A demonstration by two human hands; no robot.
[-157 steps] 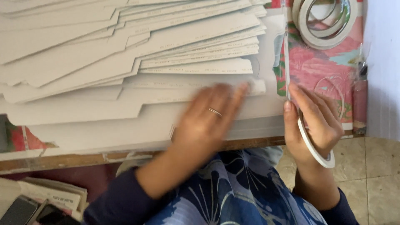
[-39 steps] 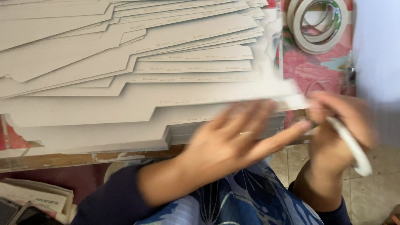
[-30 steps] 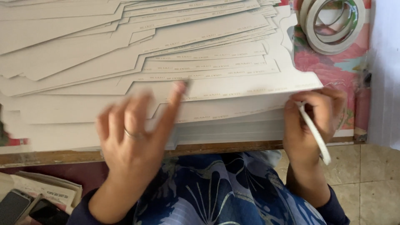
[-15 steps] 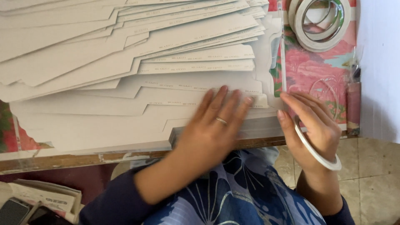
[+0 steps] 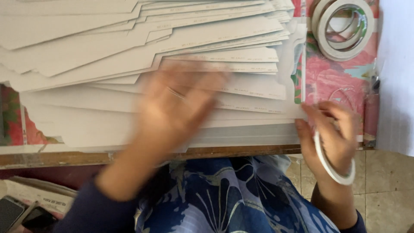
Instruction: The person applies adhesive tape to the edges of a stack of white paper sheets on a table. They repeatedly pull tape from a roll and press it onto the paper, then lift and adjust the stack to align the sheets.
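Observation:
A big fanned pile of flat pale grey card sheets (image 5: 108, 51) covers the table. My left hand (image 5: 177, 110), blurred by motion, lies flat with spread fingers on the lower sheets near the middle; it wears a ring. My right hand (image 5: 330, 133) is at the right end of the front sheets, holding a thin white tape roll (image 5: 334, 162) that hangs around its fingers, with the fingertips on the sheet's edge.
Two more white tape rolls (image 5: 345, 28) lie stacked at the back right on a pink flowered tablecloth (image 5: 332, 80). The wooden table edge (image 5: 237, 152) runs in front. A phone (image 5: 10, 211) and papers lie low at the left. Tiled floor shows at the right.
My left hand has slid leftward and farther up over the sheets. My right hand with the tape roll has stayed at the right end of the front sheets.

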